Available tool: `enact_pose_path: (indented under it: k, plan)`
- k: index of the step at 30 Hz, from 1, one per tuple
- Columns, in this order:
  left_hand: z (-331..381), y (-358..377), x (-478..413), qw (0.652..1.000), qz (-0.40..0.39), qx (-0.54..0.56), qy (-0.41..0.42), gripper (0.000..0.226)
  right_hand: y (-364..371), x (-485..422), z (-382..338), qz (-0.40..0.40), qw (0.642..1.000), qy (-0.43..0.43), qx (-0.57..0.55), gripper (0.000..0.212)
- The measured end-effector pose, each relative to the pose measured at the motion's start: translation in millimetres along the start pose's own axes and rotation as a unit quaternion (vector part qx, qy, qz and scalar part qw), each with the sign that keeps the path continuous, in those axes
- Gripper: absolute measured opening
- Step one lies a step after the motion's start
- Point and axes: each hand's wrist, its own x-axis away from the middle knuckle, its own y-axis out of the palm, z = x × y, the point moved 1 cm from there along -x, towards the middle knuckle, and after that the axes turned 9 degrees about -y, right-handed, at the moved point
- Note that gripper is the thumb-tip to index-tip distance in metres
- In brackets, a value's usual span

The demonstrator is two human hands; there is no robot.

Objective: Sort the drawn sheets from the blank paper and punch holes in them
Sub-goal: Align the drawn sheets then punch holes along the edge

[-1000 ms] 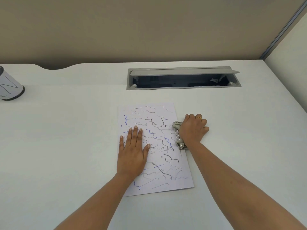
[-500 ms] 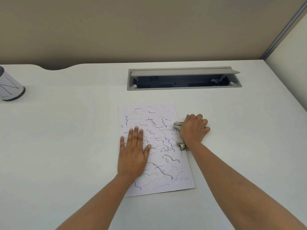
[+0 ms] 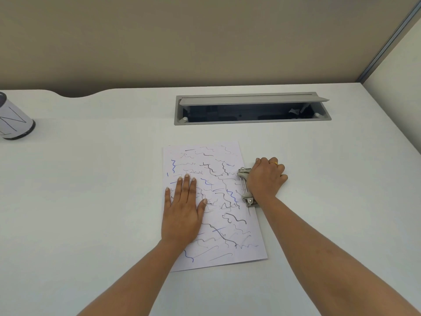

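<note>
A sheet covered in black and blue squiggles (image 3: 224,215) lies on the white desk (image 3: 91,201) in front of me. My left hand (image 3: 182,210) presses flat on the sheet's left half, fingers straight. A grey metal hole punch (image 3: 245,188) sits over the sheet's right edge. My right hand (image 3: 265,179) covers the punch from above, its fingers curled over the top and far side, hiding most of it. Whether more sheets lie under the top one cannot be told.
A grey cable tray (image 3: 250,120) with its lid propped open is set into the desk behind the sheet. A white cylindrical container with a dark base (image 3: 16,122) stands at the far left. A beige partition rises behind the desk.
Nothing has visibly moved apart from a slight shift of the camera; both hands stay where they were on the sheet and the punch.
</note>
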Motion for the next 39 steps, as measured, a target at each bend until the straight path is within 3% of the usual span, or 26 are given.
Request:
enact_pose_path:
  k: [8,12,17,39]
  plan:
    - [0.2,-0.7,0.0,1.0,-0.002,-0.005,0.0,0.063,1.2,-0.9,0.2,0.003,1.0,0.004,0.009,0.035]
    - [1.6,-3.0,0.6,1.0,-0.004,-0.01,0.001,0.074,-0.3,0.2,-0.5,0.003,1.0,0.004,0.012,0.035]
    - [0.0,-1.4,-0.2,1.0,0.002,0.001,-0.002,0.062,-5.0,-0.1,-3.6,-0.001,1.0,-0.002,0.014,0.035]
    - [-0.6,1.5,-0.6,1.0,0.012,0.009,0.001,0.062,-21.8,2.7,-16.5,0.006,0.998,-0.032,0.048,0.037]
